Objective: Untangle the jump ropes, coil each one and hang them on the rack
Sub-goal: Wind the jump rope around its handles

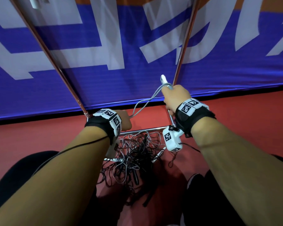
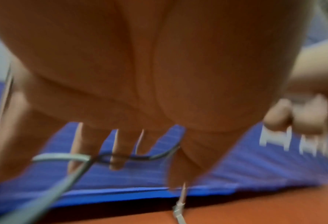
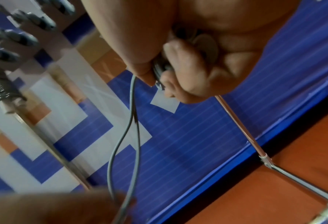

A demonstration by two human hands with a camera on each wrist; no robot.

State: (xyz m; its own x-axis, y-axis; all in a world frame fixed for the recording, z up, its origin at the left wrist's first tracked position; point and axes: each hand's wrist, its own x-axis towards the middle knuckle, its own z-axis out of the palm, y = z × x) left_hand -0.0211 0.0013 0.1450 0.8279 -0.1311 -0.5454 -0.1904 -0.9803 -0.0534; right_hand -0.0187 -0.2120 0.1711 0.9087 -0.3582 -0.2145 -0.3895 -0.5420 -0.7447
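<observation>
In the head view my right hand (image 1: pixel 173 97) is raised beside the rack's right pole (image 1: pixel 185 46) and grips the white and grey handles (image 1: pixel 164 80) of a grey jump rope. The right wrist view shows its fingers (image 3: pixel 180 68) curled round the handles. Two strands of the grey rope (image 1: pixel 144 101) sag from that hand to my left hand (image 1: pixel 127 119), which holds them lower down near the rack's base bar (image 1: pixel 145 129). The rope (image 2: pixel 63 156) crosses the left fingers. A tangle of black and grey ropes (image 1: pixel 136 159) lies on the floor below both wrists.
The rack's left pole (image 1: pixel 55 67) slants up to the left. A blue banner with white lettering (image 1: pixel 121 79) stands just behind the rack. The floor (image 1: pixel 39 136) is red. My knees (image 1: pixel 23 173) flank the tangle. Blurred grey pegs (image 3: pixel 25 36) show at the upper left.
</observation>
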